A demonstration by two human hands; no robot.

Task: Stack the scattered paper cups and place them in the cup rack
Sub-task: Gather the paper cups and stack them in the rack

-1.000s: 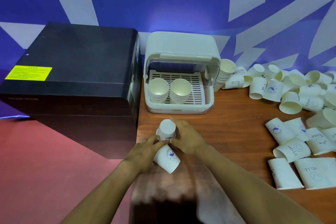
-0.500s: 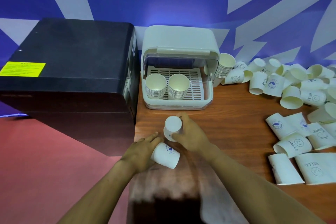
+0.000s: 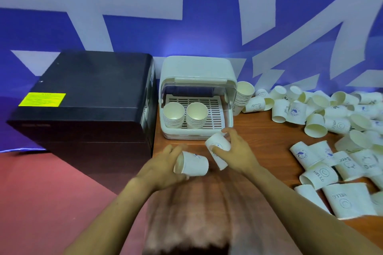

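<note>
Both bare forearms reach forward from the bottom edge, converging. The left hand curls its fingers round a paper cup; the right hand grips a second cup, thumb underneath, fingers arched over.

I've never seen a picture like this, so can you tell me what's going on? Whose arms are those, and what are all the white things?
The camera sits on a person's head and looks down, so the arms are that person's own. The left hand holds one paper cup on its side. The right hand holds a short stack of cups, tilted. Just behind them is the white cup rack, its lid up, with two cup stacks already standing inside. Lots of loose cups lie scattered on the right of the wooden table. Another stack leans beside the rack. The big black box is on the left.
</note>
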